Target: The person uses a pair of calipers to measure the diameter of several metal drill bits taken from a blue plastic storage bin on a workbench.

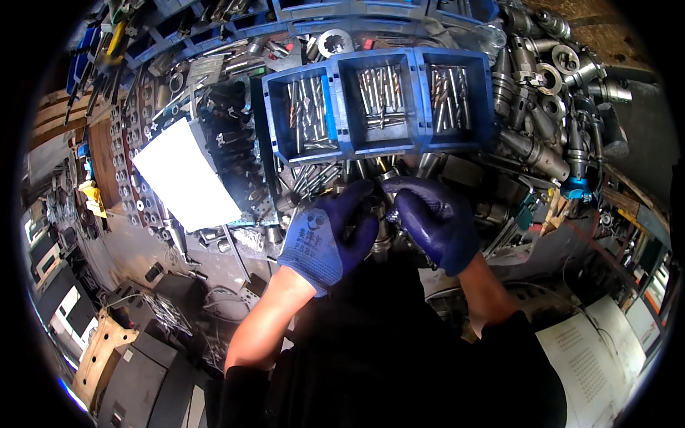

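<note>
My left hand (325, 232) and my right hand (437, 217) wear blue knitted gloves with purple coated palms and fingers. They meet over the near side of the bench, fingers curled toward each other and fingertips almost touching. Whatever they pinch is too small and too dark to make out. A shiny metal tool holder (383, 232) shows in the gap between the hands, beneath the fingers. Just beyond them stand three joined blue bins, the left bin (277, 118), the middle bin (379, 145) and the right bin (481, 107), each holding several drill bits and cutters.
A white sheet of paper (187, 175) lies left of the bins. Loose metal shanks (314, 180) are heaped before them. Tool holders (531, 153) crowd the right side. More blue bins (314, 11) line the back. A grey cabinet (139, 381) stands at lower left.
</note>
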Available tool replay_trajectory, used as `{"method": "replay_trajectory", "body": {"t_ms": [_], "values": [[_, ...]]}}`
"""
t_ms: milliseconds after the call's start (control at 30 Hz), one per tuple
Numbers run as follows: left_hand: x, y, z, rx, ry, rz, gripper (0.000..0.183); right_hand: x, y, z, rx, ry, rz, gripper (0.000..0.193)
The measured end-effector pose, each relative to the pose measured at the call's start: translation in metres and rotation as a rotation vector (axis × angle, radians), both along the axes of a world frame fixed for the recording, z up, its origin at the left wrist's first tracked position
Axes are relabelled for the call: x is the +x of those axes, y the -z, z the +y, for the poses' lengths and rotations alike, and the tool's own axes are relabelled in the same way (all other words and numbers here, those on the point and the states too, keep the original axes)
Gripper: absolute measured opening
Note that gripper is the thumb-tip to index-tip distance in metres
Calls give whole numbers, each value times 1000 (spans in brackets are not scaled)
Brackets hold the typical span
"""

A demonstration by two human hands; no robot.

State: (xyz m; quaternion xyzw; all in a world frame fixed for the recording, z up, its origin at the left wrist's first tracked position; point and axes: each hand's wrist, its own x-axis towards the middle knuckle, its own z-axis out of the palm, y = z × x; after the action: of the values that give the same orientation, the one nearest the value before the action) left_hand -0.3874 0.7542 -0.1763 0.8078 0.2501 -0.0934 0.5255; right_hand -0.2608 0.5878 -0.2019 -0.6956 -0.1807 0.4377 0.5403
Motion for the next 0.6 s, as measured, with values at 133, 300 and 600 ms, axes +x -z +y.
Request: {"method": "replay_trajectory", "body": {"t_ms": [133,300,600], "values": [[1,-2,-5,63,35,-124,45,2,4,-5,37,21,-71,23],[-6,-7,-13,88,34,-10,45,25,2,-3,31,277,-551,28],[-9,-17,-17,28,5,59,47,53,15,8,-431,184,-1024,55]]}}
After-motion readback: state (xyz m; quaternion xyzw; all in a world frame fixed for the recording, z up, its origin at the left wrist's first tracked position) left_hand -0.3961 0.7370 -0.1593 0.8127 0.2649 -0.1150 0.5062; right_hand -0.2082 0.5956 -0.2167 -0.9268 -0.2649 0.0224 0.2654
